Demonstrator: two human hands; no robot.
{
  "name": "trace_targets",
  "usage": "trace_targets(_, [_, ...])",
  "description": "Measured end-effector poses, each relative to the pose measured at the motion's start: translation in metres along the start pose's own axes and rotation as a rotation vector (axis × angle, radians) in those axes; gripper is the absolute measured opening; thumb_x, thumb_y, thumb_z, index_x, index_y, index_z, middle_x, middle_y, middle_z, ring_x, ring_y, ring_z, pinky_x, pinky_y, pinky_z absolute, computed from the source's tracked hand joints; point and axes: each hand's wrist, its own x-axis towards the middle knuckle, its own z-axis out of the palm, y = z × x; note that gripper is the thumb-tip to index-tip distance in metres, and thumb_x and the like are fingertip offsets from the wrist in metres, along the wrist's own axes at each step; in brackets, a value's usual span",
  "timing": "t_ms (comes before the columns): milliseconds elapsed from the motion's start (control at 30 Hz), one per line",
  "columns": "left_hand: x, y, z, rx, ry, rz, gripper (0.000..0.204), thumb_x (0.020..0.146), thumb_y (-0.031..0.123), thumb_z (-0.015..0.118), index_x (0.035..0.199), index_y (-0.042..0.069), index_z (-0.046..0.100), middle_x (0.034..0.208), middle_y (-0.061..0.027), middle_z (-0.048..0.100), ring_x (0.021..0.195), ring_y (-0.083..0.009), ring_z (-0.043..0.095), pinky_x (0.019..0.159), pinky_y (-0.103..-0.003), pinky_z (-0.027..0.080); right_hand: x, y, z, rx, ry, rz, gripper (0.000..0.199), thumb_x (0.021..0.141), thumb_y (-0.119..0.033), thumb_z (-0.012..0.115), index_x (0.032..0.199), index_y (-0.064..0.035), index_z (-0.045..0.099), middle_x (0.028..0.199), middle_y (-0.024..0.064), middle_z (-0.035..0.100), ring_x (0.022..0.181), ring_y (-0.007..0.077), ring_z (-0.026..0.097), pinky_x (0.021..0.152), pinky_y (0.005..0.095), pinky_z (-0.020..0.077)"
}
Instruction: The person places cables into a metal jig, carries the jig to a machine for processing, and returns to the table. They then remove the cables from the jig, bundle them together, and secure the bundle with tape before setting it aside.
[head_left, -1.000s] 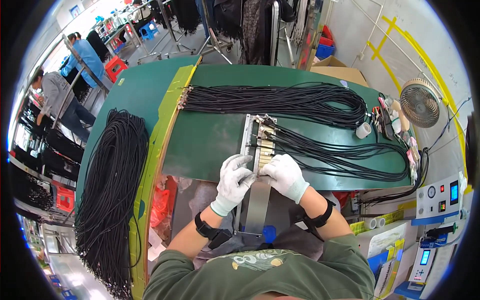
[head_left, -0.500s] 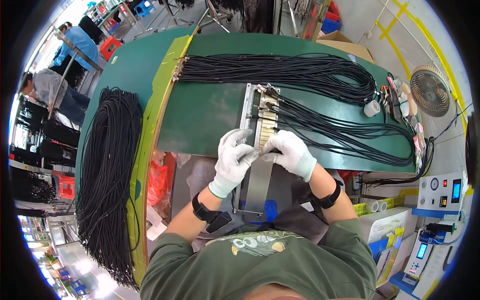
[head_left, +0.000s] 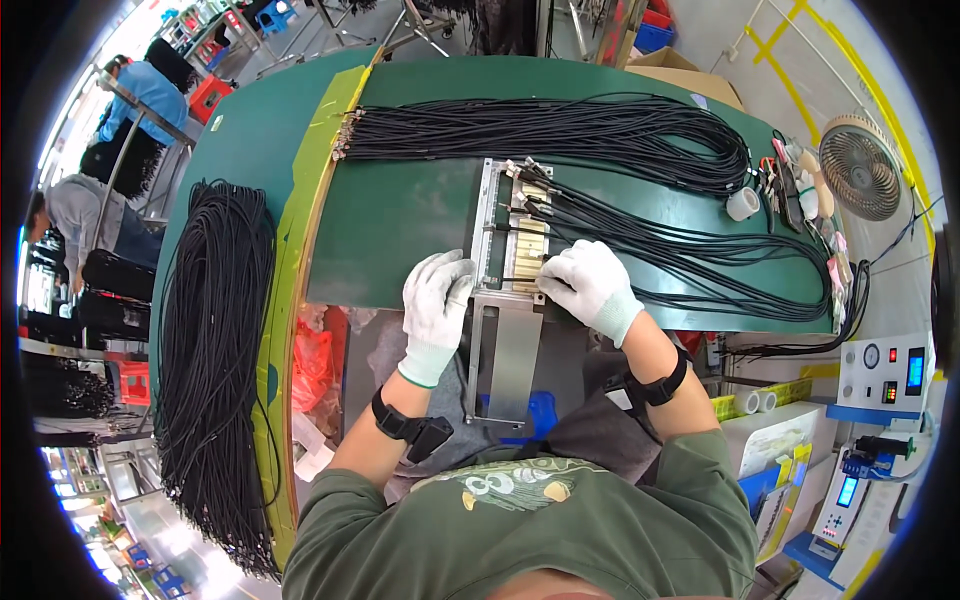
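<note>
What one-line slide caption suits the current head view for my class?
White-gloved left hand and right hand flank a metal fixture; black cables loop across a green table.

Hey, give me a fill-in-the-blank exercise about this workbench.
The left hand and right hand wear fabric gloves coloured ____.
Long, thin black cables lie on a smooth tabletop coloured ____.
Of the two hands, the ____ one is nearer the long yellow tape strip.

Missing words: white; green; left.
</note>
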Motion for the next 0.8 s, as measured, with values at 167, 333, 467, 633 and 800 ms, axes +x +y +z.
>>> trace_targets(167, [-0.003,0.0,0.002,0.021,0.02,0.056,0.018,0.091,0.013,0.062,0.104,0.002,0.07,0.112,-0.014,0.07,0.11,-0.0328,0.062,0.101,-0.042,0.045,0.001,-0.002,0.0,-0.073,0.015,-0.002,0.011,0.084,-0.024,0.068,0.08,-0.0142,0.068,0.074,0.0015,0.063,0.076,0.0238,0.059,0.072,0.0374,0.0436])
trace_targets(333, [0.0,-0.002,0.002,-0.047,-0.051,0.024,0.024,0.091,0.019,0.062,0.108,0.005,0.07,0.12,-0.017,0.066,0.117,-0.0365,0.057,0.103,-0.046,0.043,0.003,-0.001,0.004,-0.127,-0.042,-0.009,0.013,0.086,-0.028,0.065,0.083,-0.0158,0.067,0.075,0.002,0.062,0.078,0.0244,0.057,0.073,0.0381,0.042])
trace_targets(467, [0.01,0.026,0.005,0.087,-0.097,0.216,0.031,0.087,0.036,0.068,0.107,0.014,0.074,0.13,-0.0192,0.06,0.122,-0.0413,0.052,0.107,-0.05,0.037,0.004,-0.003,0.008,-0.151,-0.014,-0.02,0.013,0.085,-0.029,0.067,0.084,-0.0157,0.066,0.077,0.0024,0.062,0.08,0.0248,0.058,0.073,0.0387,0.0423])
trace_targets(633, [0.007,0.029,0.011,0.22,-0.168,0.273,0.035,0.082,0.045,0.07,0.106,0.021,0.077,0.138,-0.0222,0.053,0.126,-0.0448,0.046,0.11,-0.053,0.032,0.006,0.001,-0.005,-0.106,0.055,0.042,0.013,0.081,-0.03,0.071,0.084,-0.0169,0.068,0.08,0.0016,0.063,0.085,0.0251,0.058,0.078,0.0391,0.0441])
trace_targets(800, [0.017,0.032,0.009,0.27,-0.242,0.304,0.03,0.078,0.039,0.073,0.102,0.021,0.078,0.133,-0.0197,0.058,0.126,-0.0415,0.047,0.106,-0.052,0.035,0.008,0.019,-0.017,-0.263,-0.069,0.211,0.016,0.077,-0.03,0.074,0.085,-0.017,0.07,0.085,0.0019,0.063,0.09,0.0257,0.058,0.081,0.0394,0.0451])
